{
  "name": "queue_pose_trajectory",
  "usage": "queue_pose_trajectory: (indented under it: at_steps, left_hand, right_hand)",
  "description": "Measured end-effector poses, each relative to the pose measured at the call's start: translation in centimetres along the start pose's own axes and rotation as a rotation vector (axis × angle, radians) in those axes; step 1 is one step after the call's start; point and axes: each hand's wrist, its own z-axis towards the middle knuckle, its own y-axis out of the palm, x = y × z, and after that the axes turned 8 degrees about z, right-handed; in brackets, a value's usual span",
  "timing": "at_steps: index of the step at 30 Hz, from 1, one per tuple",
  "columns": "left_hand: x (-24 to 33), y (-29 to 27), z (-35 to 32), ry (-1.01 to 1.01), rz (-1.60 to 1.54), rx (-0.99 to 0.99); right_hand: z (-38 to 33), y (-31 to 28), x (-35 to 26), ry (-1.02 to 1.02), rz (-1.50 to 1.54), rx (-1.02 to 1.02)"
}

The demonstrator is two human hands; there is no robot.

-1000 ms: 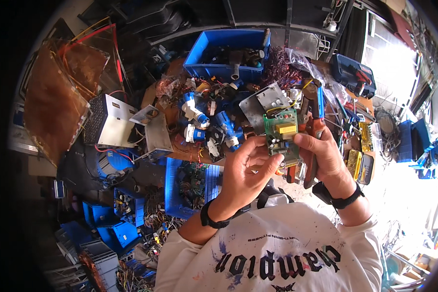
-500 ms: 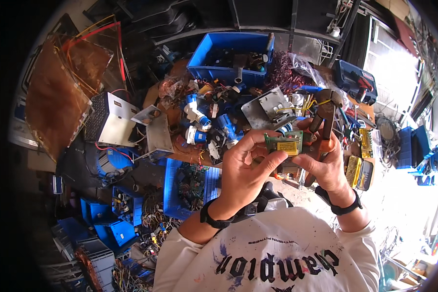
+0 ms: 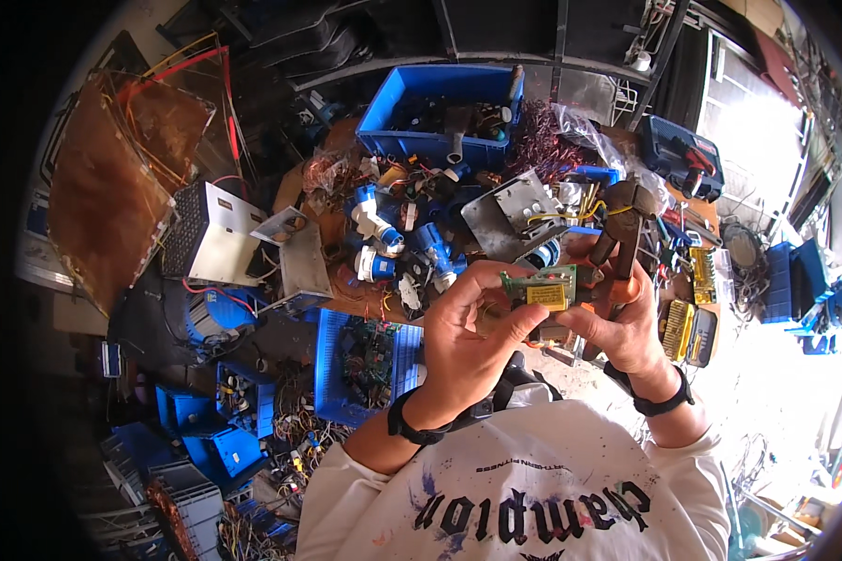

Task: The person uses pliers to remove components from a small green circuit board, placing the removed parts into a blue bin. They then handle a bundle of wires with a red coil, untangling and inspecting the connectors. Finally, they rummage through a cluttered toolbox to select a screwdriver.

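Tilted edge-on since a second ago, the green circuit board (image 3: 544, 286) is pinched between left hand (image 3: 468, 332) and right hand (image 3: 627, 323), which also grips pliers (image 3: 627, 234).

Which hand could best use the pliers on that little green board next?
Probably the right hand: it already has the orange-handled pliers in its grip, their head up by the green circuit board. The left hand is busy pinching that board steady.

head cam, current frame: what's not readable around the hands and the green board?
- Green circuit board, head view: edge-on, parts too small.
- Left hand: fingertips behind the board.
- Right hand: palm hidden; pliers grip partly covered.
- Blue bin: contents too small.
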Motion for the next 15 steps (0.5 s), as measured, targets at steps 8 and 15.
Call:
queue_pose_trajectory:
  at_steps: [8, 15]
  left_hand:
    - [0.1, -1.0, 0.2, -0.201, -0.129, -0.070]
    - [-0.8, -1.7, -1.0, -0.364, -0.112, -0.156]
  right_hand:
    - [0.4, 0.1, -0.5, 0.112, 0.032, 0.107]
    - [0.8, -0.5, 0.1, 0.241, 0.377, 0.205]
